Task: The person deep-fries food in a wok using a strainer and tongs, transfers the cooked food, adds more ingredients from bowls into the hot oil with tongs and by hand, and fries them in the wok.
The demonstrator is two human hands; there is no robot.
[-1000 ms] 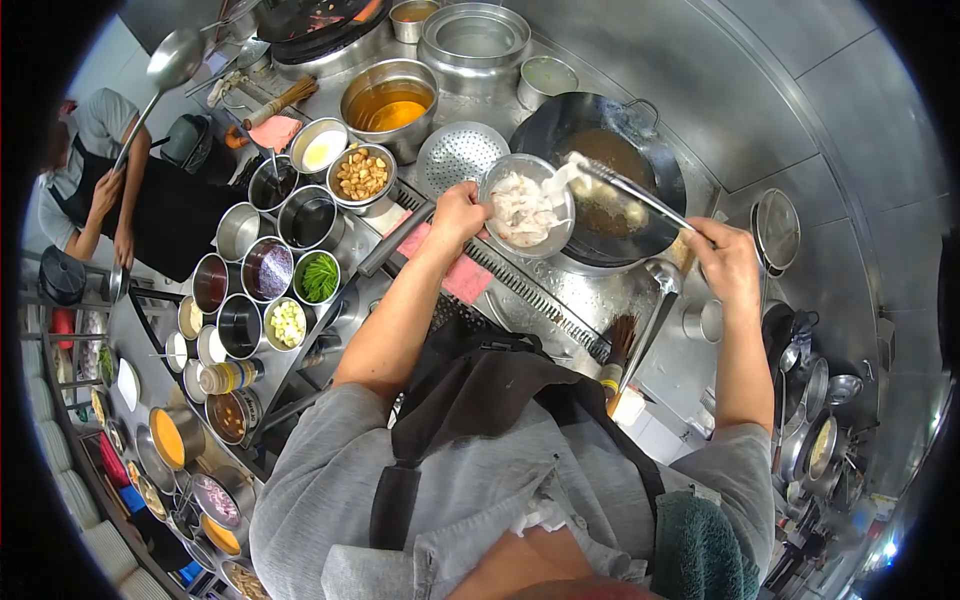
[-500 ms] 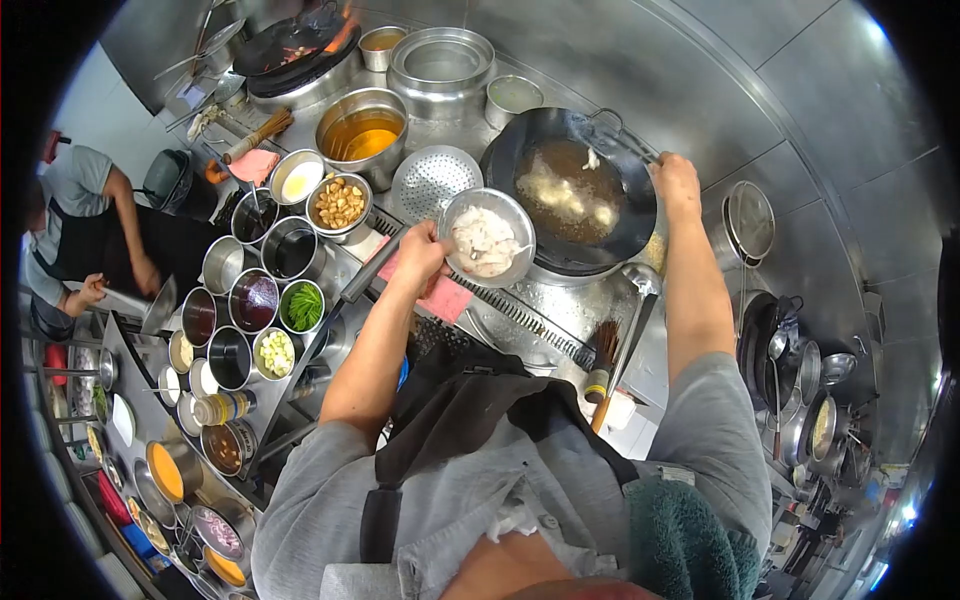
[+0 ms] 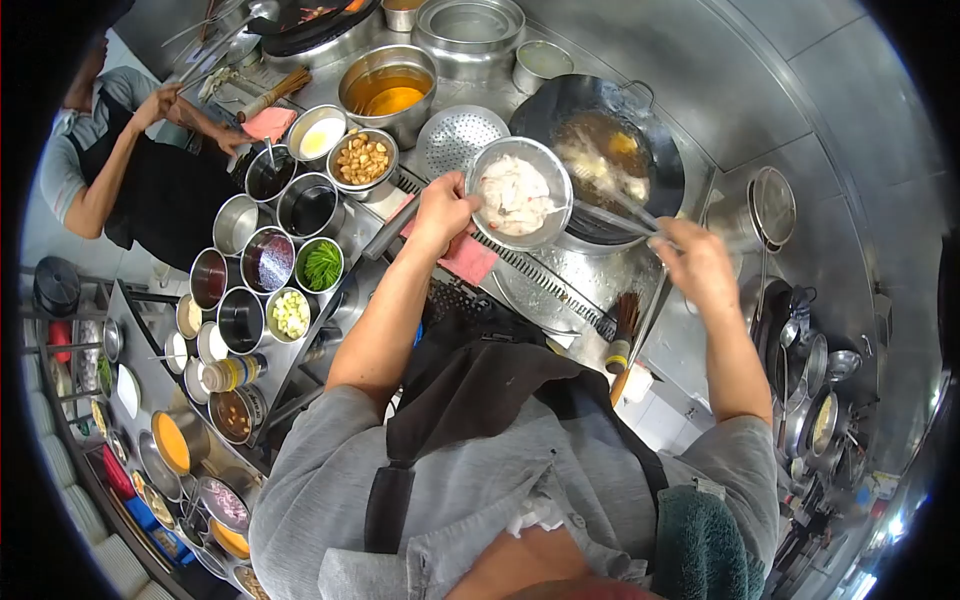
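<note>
Stainless-steel kitchen counter (image 3: 612, 275), quite busy from where I stand. Person's L hand (image 3: 445, 212): fingers clamped on the rim of a round silvery metal bowl (image 3: 520, 240) w/ pale pinkish-white pieces (image 3: 515, 190) in it, held up just beside a big round black wok (image 3: 538, 110). R hand (image 3: 698, 264): fingers closed on long silvery metal tongs (image 3: 618, 220), tips blurred, over the wok's brown liquid (image 3: 586, 126) & pale lumps (image 3: 580, 158). Round perforated metal strainer (image 3: 460, 138) near L hand, pink cloth (image 3: 470, 261) just below that hand
</note>
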